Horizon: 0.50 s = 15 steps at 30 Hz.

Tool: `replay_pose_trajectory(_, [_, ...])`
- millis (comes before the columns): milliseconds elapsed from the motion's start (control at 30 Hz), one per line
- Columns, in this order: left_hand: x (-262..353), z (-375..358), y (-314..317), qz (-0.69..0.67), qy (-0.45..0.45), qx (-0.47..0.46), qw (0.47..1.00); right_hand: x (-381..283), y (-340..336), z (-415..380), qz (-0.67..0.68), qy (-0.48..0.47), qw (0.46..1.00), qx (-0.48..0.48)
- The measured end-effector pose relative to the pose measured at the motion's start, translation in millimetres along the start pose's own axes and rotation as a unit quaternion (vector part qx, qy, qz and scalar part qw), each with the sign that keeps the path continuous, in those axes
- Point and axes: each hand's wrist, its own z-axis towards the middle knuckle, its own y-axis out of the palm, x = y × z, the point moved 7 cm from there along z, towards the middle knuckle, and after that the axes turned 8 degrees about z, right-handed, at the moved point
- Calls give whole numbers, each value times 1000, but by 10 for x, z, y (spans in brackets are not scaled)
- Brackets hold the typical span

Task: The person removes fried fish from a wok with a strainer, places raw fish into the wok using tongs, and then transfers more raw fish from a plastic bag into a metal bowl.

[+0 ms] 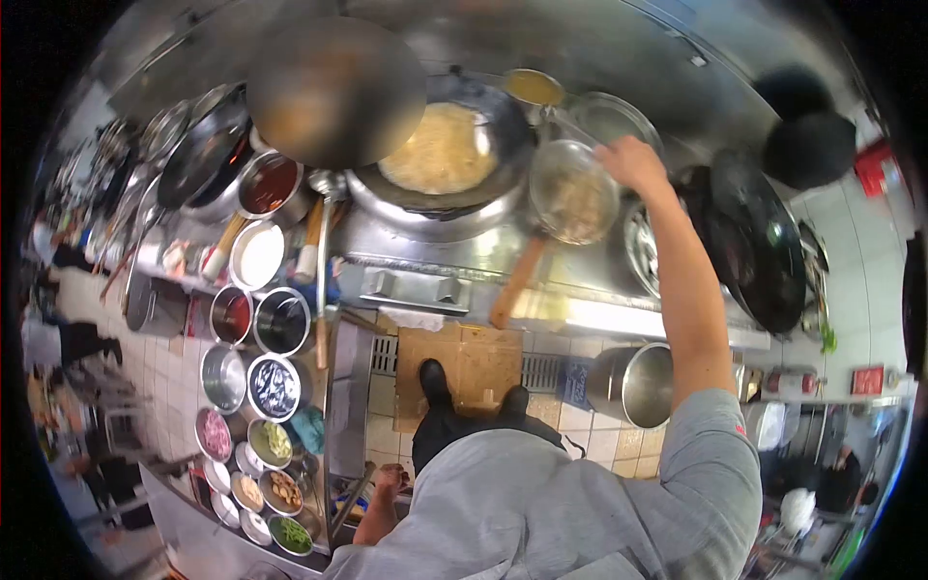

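My right hand (633, 162) reaches forward over the stove, its fingers closed at the far right rim of a strainer (592, 220). A thin metal strip runs from the fingers toward the back left; what they grip cannot be made out. Pale brown food pieces lie in the strainer, and its wooden handle (518, 280) points toward me. Left of it, a wok (512, 126) on the burner holds frothy yellow liquid (440, 150). My left hand (389, 480) hangs low by my side, fingers curled, with nothing visible in it.
A blurred dark round shape (336, 92) covers part of the wok. A long-handled ladle (324, 261) lies left, beside sauce pots (271, 184) and several ingredient bowls (274, 387). Dark woks (759, 242) stand right; a metal bucket (646, 385) is below the counter.
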Motion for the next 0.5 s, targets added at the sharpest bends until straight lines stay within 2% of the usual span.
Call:
replay_pose_trajectory(33, [84,-76,111,23,44,12,999,210,-293,-274,6,51,999,-19])
replay_pose_trajectory(133, [386,-153,287,177,157,-34,971,1270,-743,-879,-12,97,995,27])
replay_pose_trajectory(200, [338,55,377,37,103,-43,993,2134,-754,-1188,-63,110,992,0])
replay_pose_trajectory(233, [336,125,442,-39,76,-43,995,2520,-717,-1371,-81,117,990,-19])
replay_pose_trajectory(333, [675,47,589,87,86,26,992,3338,-439,-1776,-85,146,983,-70])
replay_pose_trajectory(367, [818,-31,672,121,145,16,982,3543,-303,-1884,-78,157,981,-88])
replay_pose_trajectory(400, [923,-89,703,161,164,36,973,3682,-154,-1958,-69,156,979,-114])
replay_pose_trajectory(467, [1107,-108,745,234,204,76,948,3984,274,-1966,-53,162,979,-107])
replay_pose_trajectory(500, [1170,-190,814,251,197,88,944,4020,375,-1969,-31,170,979,-112])
